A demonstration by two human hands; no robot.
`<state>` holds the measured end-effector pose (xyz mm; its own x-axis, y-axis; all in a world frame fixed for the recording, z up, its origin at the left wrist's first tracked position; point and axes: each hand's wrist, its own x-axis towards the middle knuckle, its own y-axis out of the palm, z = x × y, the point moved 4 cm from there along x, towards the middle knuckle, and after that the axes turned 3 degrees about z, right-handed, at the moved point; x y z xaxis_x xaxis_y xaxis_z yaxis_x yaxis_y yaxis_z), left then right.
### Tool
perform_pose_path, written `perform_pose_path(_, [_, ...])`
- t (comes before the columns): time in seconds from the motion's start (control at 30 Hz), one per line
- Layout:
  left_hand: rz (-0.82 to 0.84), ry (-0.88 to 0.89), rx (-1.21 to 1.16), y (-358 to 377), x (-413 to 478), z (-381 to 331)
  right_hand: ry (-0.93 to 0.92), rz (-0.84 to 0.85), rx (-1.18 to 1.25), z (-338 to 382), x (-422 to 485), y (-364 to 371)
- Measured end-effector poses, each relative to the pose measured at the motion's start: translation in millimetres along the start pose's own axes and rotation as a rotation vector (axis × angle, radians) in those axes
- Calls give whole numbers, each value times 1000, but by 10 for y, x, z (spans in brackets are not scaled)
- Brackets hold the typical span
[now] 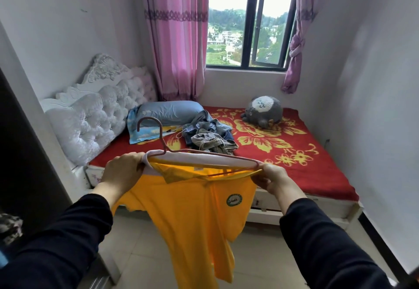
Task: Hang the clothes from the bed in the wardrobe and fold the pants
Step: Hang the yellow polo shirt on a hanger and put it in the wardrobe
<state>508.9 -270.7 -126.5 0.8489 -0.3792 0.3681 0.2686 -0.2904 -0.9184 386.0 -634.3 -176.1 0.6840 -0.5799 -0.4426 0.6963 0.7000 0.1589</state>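
Note:
A yellow shirt (190, 216) with a round green badge hangs on a pink wire hanger (163, 146) in front of me, above the floor by the bed. My left hand (122, 171) grips the shirt's left shoulder at the hanger's end. My right hand (272, 178) pinches the right shoulder at the other end. A heap of clothes (208, 135), blue and grey, lies on the bed (313, 166) behind the hanger. The wardrobe (25, 152) shows as a dark opening at the left edge.
A blue pillow (170, 112) lies by the white tufted headboard (97, 112). A grey plush toy (264, 110) sits near the window (247, 21). Pink curtains (179, 35) hang either side. Pale tiled floor (140, 254) lies below the shirt.

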Motion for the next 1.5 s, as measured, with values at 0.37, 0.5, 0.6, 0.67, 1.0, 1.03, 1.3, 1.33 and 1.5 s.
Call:
perform_pose_path(0.37, [-114, 34, -1, -172, 26, -81, -83, -22, -222, 356, -25, -56])
perform_pose_path(0.5, [-82, 84, 0, -197, 0, -86, -110, 3, -410, 476, -35, -82])
perform_pose_path(0.6, [-54, 132, -17, -242, -4, -149, -292, -78, -703, 565, -70, -39])
perform_pose_path(0.67, [-21, 175, -8, -239, 30, -299, -518, -209, -973, 599, -118, 39])
perform_pose_path(1.0, [-21, 10, -114, -119, 60, -706, -354, 298, -553, 375, -324, 529])
perform_pose_path(1.03, [-28, -19, -137, -115, 54, -698, -346, 352, -525, 395, -374, 556])
perform_pose_path(1.3, [-68, -67, -290, -214, 45, -759, -528, 344, -566, 666, -631, 715])
perform_pose_path(1.33, [-88, -63, -294, -242, 43, -753, -663, 202, -681, 778, -640, 698])
perform_pose_path(1.5, [-179, 10, -358, -402, 97, -762, -1105, 270, -1160, 833, -910, 960])
